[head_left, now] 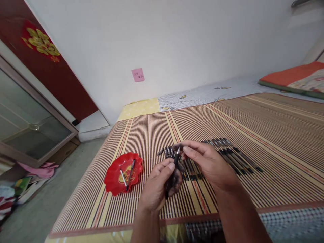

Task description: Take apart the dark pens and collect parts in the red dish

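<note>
From the head cam: the left hand [158,184] is curled shut round the barrel of a black pen [177,156], held just above the bamboo mat [253,121] with the tip end pointing up and away. The right hand [206,162] comes in from the other side, thumb and forefinger pinched on that tip end and the other fingers loosely bent. Right behind the hands there's a row of pens [227,157] laid side by side on the mat. Off to the left, well apart, is a red plate [111,172] with a dark pen and a thin white refill in it. My take on doing this bit well: keep the left grip firm and low on the barrel so it doesn't spin, and let the right fingertips do the fine work at the tip. I'd also stay over the mat so any small part that drops lands there and doesn't roll into the row.
</note>
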`<action>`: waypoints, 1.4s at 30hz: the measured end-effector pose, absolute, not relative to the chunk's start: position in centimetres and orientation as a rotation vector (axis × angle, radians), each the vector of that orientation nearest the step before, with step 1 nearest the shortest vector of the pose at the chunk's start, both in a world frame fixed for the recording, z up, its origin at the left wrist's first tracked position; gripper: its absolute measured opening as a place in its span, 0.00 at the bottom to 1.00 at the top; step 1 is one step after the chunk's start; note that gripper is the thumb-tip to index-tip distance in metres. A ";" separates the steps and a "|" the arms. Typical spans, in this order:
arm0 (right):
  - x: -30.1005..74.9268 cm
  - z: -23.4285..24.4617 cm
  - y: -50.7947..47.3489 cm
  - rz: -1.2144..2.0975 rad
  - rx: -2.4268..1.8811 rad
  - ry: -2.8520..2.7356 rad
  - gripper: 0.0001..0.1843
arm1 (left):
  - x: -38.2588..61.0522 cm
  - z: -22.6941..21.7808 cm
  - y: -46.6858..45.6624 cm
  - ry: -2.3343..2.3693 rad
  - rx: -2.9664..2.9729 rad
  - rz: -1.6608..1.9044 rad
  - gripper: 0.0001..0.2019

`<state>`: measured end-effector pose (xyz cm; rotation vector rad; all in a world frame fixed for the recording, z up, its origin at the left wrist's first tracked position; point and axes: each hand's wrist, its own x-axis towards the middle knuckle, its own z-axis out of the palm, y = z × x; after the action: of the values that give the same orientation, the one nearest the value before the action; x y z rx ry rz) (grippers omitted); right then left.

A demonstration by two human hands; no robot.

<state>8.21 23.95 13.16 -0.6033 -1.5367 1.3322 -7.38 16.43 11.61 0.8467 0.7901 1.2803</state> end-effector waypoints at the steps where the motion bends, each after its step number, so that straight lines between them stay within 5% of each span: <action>1: 8.2 13.2 24.0 1.341 -0.596 -1.524 0.12 | -7.4 11.6 16.4 0.791 0.847 1.282 0.13; 14: 7.9 13.9 23.6 1.418 -0.613 -1.471 0.05 | -7.2 11.6 16.3 0.808 0.889 1.250 0.13; 22: 8.0 13.5 23.8 1.347 -0.655 -1.428 0.18 | -7.5 11.8 16.3 0.828 0.886 1.245 0.13; 42: 8.0 13.8 23.7 1.354 -0.649 -1.499 0.05 | -7.4 11.6 16.4 0.807 0.867 1.244 0.13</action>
<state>8.02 23.67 13.83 -0.6489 -1.4988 1.3537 -7.43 16.40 11.64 0.8674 0.8065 1.2439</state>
